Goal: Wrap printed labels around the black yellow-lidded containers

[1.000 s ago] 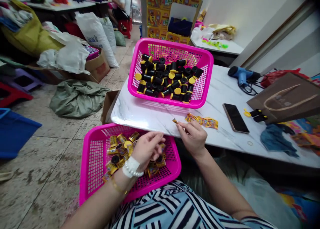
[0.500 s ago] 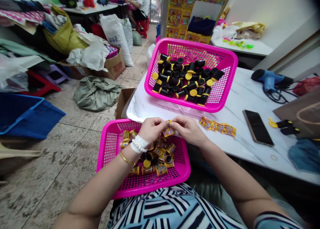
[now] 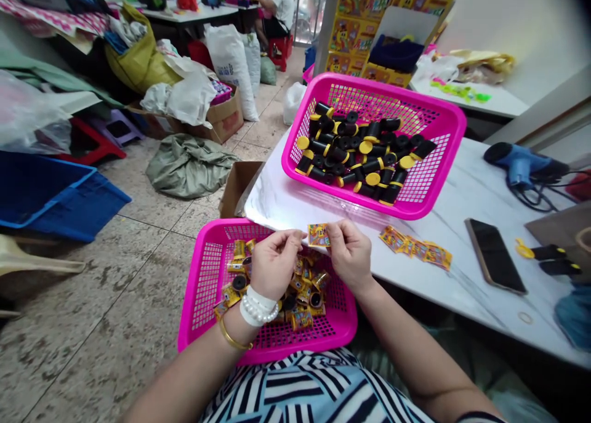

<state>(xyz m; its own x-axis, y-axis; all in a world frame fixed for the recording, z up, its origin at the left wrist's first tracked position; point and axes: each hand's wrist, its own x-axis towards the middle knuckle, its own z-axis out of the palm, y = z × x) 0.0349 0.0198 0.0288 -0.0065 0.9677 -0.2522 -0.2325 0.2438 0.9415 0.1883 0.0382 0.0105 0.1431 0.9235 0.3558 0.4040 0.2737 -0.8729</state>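
My right hand (image 3: 349,250) pinches a small yellow printed label (image 3: 317,234) by its right side, held above the lower pink basket (image 3: 197,287). Close to the label's left edge, the thumb and fingers of my left hand (image 3: 276,260) are pressed together; what they hold, if anything, is too small to make out. Below both hands the lower basket contains several black cylinders wrapped in similar yellow labels (image 3: 302,319). A row of flat yellow labels (image 3: 415,248) lies on the white table to the right of my right hand.
On the white marbled table (image 3: 452,226) stands another pink basket (image 3: 369,81) with many black cylinders with yellow caps (image 3: 364,146). A phone (image 3: 495,255), a blue heat gun (image 3: 521,161) and two black cylinders (image 3: 549,260) lie rightward. Blue bin (image 3: 60,195) at left.
My hands have moved apart slightly, and the label now shows flat between them in my right fingers. The camera view has shifted a little to the left.
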